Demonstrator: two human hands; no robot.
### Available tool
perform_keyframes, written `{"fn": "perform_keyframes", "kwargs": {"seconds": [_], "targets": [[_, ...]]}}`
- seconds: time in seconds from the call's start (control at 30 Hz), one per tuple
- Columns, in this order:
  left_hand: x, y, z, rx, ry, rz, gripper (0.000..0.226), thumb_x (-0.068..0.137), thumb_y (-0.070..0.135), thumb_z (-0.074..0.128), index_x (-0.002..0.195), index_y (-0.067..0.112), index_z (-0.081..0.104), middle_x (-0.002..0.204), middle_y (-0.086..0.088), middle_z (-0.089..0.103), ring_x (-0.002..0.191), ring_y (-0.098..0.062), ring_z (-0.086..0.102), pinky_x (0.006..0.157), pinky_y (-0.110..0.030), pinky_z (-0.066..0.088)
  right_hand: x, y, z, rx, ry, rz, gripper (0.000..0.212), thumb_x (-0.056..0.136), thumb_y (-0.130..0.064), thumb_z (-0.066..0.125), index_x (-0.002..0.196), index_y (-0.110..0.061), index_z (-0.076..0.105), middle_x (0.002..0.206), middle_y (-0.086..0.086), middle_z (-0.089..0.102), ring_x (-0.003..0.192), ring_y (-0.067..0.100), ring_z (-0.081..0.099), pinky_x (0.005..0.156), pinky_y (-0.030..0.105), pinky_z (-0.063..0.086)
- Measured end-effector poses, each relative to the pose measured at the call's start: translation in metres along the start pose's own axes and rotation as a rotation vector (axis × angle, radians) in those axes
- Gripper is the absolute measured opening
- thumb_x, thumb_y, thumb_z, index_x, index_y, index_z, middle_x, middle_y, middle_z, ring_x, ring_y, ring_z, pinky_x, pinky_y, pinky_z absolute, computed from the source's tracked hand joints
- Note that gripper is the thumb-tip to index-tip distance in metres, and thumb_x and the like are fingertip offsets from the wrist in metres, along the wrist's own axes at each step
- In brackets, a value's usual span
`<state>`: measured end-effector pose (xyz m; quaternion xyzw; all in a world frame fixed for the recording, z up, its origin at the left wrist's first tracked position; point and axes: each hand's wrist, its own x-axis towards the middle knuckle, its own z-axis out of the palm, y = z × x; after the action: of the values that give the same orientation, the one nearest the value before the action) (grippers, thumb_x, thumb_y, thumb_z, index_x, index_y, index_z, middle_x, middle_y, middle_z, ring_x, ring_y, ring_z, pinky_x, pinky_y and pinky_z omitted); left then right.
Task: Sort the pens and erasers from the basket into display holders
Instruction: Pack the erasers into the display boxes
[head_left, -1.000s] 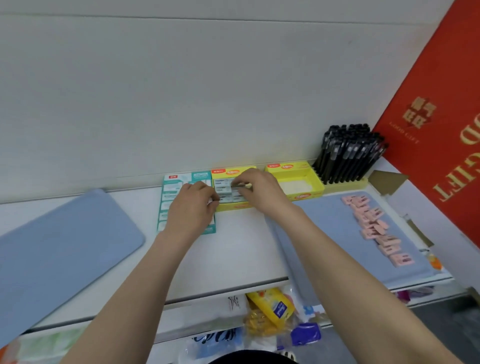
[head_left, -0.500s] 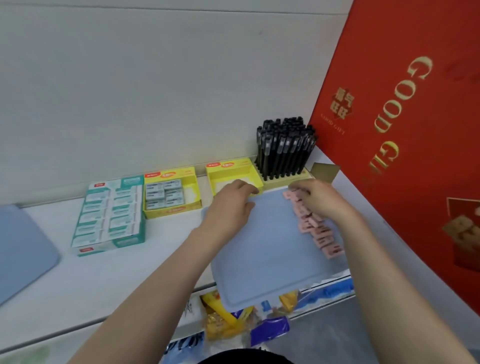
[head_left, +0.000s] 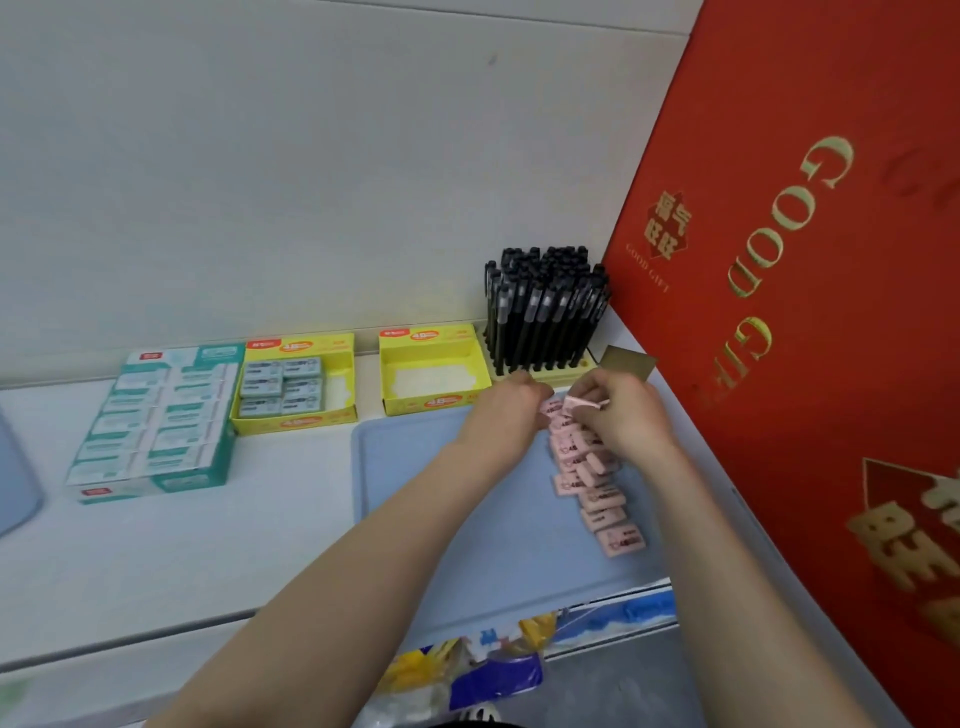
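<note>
I am at the step of gathering the pink erasers (head_left: 597, 483), which lie in a loose overlapping row on the blue tray (head_left: 457, 499) at about 1 o'clock from me. My right hand (head_left: 621, 418) pinches a single pink eraser (head_left: 575, 403) between thumb and fingertips, lifted just above the far end of the row. My left hand (head_left: 501, 410) sits just beside it at 9 o'clock, fingers curled down at the same end of the row. I cannot tell whether it has one in its grip.

The next move, as I judge it, is to carry this eraser to the empty yellow box (head_left: 415, 406) at 10 o'clock from my hands and lay it flat against a wall, so the rest can pack in neat rows. The pieces are small and light, so I could collect several before each trip, but a full pinch may spill them.

That yellow box shows only its pale bare bottom. The second yellow box (head_left: 249, 417), further round at 9 o'clock, is partly filled with grey-blue erasers (head_left: 283, 384), with a gap on its right side. Beyond it the teal box (head_left: 130, 489) looks full of wrapped erasers in two columns. At 12 o'clock the black pens (head_left: 545, 306) stand upright and tightly packed in their holder (head_left: 567, 372). All of these stand on the counter (head_left: 208, 551) against the wall.
</note>
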<state>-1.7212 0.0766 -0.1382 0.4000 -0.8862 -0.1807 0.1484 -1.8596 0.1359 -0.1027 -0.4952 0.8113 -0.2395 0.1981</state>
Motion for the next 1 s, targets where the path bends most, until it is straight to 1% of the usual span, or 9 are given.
{"fn": "perform_keyframes", "kwargs": {"seconds": [0.07, 0.2, 0.3, 0.4, 0.53, 0.63, 0.73, 0.93, 1.0], "targets": [[-0.002, -0.003, 0.0, -0.023, -0.008, -0.039, 0.019, 0.09, 0.021, 0.063, 0.105, 0.01, 0.068, 0.103, -0.014, 0.058, 0.096, -0.035, 0.06, 0.075, -0.034, 0.042, 0.003, 0.0, 0.0, 0.008, 0.001, -0.006, 0.015, 0.087, -0.017, 0.072, 0.089, -0.029, 0.064, 0.096, -0.005, 0.069, 0.079, 0.014, 0.065, 0.055, 0.023, 0.047], [-0.016, -0.008, -0.008, -0.045, 0.009, -0.074, 0.02, 0.094, 0.023, 0.059, 0.109, 0.01, 0.066, 0.108, -0.014, 0.057, 0.096, -0.035, 0.06, 0.079, -0.037, 0.045, 0.003, -0.008, -0.001, 0.013, 0.063, -0.09, 0.015, 0.086, -0.017, 0.072, 0.089, -0.03, 0.066, 0.087, -0.01, 0.068, 0.081, 0.01, 0.061, 0.058, 0.02, 0.041], [-0.033, -0.01, -0.021, -0.07, 0.136, -0.079, 0.019, 0.094, 0.02, 0.059, 0.108, 0.01, 0.065, 0.105, -0.012, 0.055, 0.093, -0.033, 0.059, 0.077, -0.041, 0.046, 0.004, -0.021, 0.0, 0.096, 0.078, -0.172, 0.017, 0.089, -0.013, 0.065, 0.094, -0.029, 0.068, 0.086, -0.013, 0.068, 0.084, 0.009, 0.062, 0.067, 0.026, 0.046], [-0.05, -0.028, -0.044, -0.094, 0.29, -0.102, 0.017, 0.093, 0.021, 0.061, 0.106, 0.013, 0.068, 0.104, -0.008, 0.057, 0.093, -0.028, 0.057, 0.075, -0.037, 0.042, 0.003, -0.04, 0.012, 0.235, -0.016, -0.253, 0.023, 0.091, -0.006, 0.06, 0.103, -0.023, 0.068, 0.089, -0.009, 0.071, 0.081, 0.011, 0.066, 0.074, 0.028, 0.052], [-0.072, -0.07, -0.081, -0.112, 0.396, -0.223, 0.022, 0.095, 0.037, 0.058, 0.096, 0.018, 0.068, 0.089, -0.002, 0.066, 0.085, -0.024, 0.06, 0.069, -0.037, 0.042, 0.006, -0.073, 0.039, 0.436, -0.144, -0.331, 0.02, 0.09, -0.001, 0.062, 0.099, -0.019, 0.064, 0.084, 0.0, 0.072, 0.063, 0.012, 0.065, 0.07, 0.031, 0.054], [-0.088, -0.097, -0.1, -0.163, 0.424, -0.318, 0.026, 0.094, 0.039, 0.058, 0.096, 0.016, 0.069, 0.088, -0.002, 0.068, 0.083, -0.023, 0.061, 0.069, -0.038, 0.046, 0.015, -0.097, 0.066, 0.388, -0.144, -0.356, 0.013, 0.088, -0.009, 0.069, 0.095, -0.019, 0.066, 0.08, -0.001, 0.07, 0.064, 0.009, 0.063, 0.07, 0.027, 0.053], [-0.101, -0.12, -0.111, -0.223, 0.389, -0.428, 0.018, 0.094, 0.029, 0.059, 0.104, 0.018, 0.07, 0.095, -0.002, 0.069, 0.089, -0.023, 0.063, 0.076, -0.037, 0.049, 0.025, -0.115, 0.088, 0.208, -0.083, -0.399, 0.008, 0.087, -0.019, 0.072, 0.095, -0.018, 0.072, 0.085, -0.001, 0.072, 0.075, 0.011, 0.066, 0.072, 0.022, 0.05], [-0.117, -0.139, -0.12, -0.261, 0.378, -0.5, 0.021, 0.094, 0.024, 0.06, 0.111, 0.018, 0.069, 0.1, 0.0, 0.071, 0.091, -0.017, 0.063, 0.071, -0.023, 0.04, 0.044, -0.131, 0.108, 0.037, -0.15, -0.34, 0.02, 0.086, -0.009, 0.066, 0.097, -0.021, 0.076, 0.091, -0.001, 0.072, 0.091, 0.016, 0.065, 0.072, 0.02, 0.045], [-0.119, -0.143, -0.121, -0.258, 0.369, -0.521, 0.022, 0.095, 0.025, 0.059, 0.113, 0.019, 0.069, 0.103, 0.0, 0.071, 0.093, -0.017, 0.063, 0.075, -0.024, 0.044, 0.043, -0.132, 0.112, 0.028, -0.137, -0.327, 0.017, 0.087, -0.012, 0.067, 0.098, -0.022, 0.076, 0.087, -0.002, 0.07, 0.085, 0.013, 0.062, 0.06, 0.011, 0.04]]}}
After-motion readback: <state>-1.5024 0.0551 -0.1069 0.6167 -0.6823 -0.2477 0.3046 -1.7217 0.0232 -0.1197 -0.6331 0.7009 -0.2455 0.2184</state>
